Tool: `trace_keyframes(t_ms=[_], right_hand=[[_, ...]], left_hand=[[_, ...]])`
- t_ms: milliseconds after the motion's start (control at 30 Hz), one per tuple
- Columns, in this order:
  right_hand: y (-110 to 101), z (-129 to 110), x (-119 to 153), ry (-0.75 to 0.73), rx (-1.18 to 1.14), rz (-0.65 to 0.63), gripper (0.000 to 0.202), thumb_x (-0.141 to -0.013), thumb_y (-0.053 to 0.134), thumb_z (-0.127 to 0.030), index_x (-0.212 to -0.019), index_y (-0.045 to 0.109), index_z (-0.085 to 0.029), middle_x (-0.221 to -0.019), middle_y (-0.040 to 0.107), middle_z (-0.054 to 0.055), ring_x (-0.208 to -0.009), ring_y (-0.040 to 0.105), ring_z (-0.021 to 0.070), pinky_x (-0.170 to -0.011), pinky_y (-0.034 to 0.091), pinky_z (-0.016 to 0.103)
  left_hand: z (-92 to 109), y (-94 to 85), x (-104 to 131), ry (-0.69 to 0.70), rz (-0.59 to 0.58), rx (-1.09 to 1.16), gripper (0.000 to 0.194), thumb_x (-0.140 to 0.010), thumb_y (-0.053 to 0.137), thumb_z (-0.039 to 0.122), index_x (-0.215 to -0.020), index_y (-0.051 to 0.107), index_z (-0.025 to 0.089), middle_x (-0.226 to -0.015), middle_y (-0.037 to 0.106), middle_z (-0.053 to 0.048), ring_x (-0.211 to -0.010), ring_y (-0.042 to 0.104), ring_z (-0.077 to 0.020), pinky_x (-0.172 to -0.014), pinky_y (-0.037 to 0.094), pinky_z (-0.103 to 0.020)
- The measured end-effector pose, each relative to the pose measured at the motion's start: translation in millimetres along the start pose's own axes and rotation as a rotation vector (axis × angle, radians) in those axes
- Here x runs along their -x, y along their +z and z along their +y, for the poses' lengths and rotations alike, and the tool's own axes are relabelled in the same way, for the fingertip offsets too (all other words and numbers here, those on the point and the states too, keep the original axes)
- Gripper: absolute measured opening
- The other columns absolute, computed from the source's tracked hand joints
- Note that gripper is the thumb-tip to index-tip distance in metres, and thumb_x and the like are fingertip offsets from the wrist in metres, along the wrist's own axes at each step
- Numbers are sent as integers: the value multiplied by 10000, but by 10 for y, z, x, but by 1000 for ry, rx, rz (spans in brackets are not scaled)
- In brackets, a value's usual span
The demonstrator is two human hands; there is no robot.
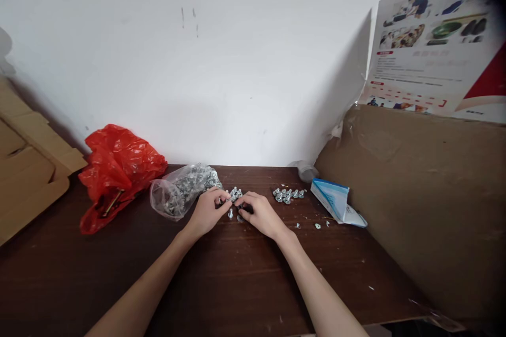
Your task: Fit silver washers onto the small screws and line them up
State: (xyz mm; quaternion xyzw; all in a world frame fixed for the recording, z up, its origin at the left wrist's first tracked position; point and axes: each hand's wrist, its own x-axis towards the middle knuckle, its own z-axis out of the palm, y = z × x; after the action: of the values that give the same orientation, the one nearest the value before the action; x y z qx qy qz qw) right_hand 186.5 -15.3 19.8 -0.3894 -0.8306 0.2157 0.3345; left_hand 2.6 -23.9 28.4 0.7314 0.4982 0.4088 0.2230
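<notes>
White wall point(253, 63) backs a dark wooden table point(190, 284) bearing a clear bag point(190, 189) of metal parts. Left hand point(208, 210) and right hand point(261, 213) curl beside a bolt cluster point(235, 193), any pinch indiscernible; a stray knuckle could topple the loose bolt point(230, 214) between them.

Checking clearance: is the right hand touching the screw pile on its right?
Apart. The head view shows a strip of brown tabletop between the right hand and the screw pile.
</notes>
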Motion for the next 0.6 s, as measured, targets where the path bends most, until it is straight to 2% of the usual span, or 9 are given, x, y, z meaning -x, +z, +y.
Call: trace_keyframes(t_ms=[233, 467, 600], right_hand=[[38, 16, -9, 10, 1, -14, 257, -736, 572, -3, -906, 646, -180, -898, 613, 43, -817, 576, 168, -785, 448, 302], [38, -10, -7, 24, -20, -26, 173, -762, 562, -49, -831, 652, -179, -877, 602, 46, -778, 573, 166, -746, 445, 298], [30, -39, -13, 49, -132, 51, 190, -742, 501, -58, -818, 614, -190, -856, 615, 35, -796, 577, 173, -764, 438, 307]], left_hand=[[31, -6, 28, 46, -32, -160, 121, -786, 526, 195, -797, 645, 177, -780, 646, -23, -719, 520, -161, -702, 411, -289], [16, -1, 46, 82, -125, -231, 189, -825, 467, 171, -874, 649, 187, -809, 652, -29, -812, 531, -193, -736, 402, -301], [10, -5, 44, 102, -152, -215, 189, -829, 466, 154, -855, 651, 182, -799, 645, -27, -805, 527, -188, -755, 401, -302]])
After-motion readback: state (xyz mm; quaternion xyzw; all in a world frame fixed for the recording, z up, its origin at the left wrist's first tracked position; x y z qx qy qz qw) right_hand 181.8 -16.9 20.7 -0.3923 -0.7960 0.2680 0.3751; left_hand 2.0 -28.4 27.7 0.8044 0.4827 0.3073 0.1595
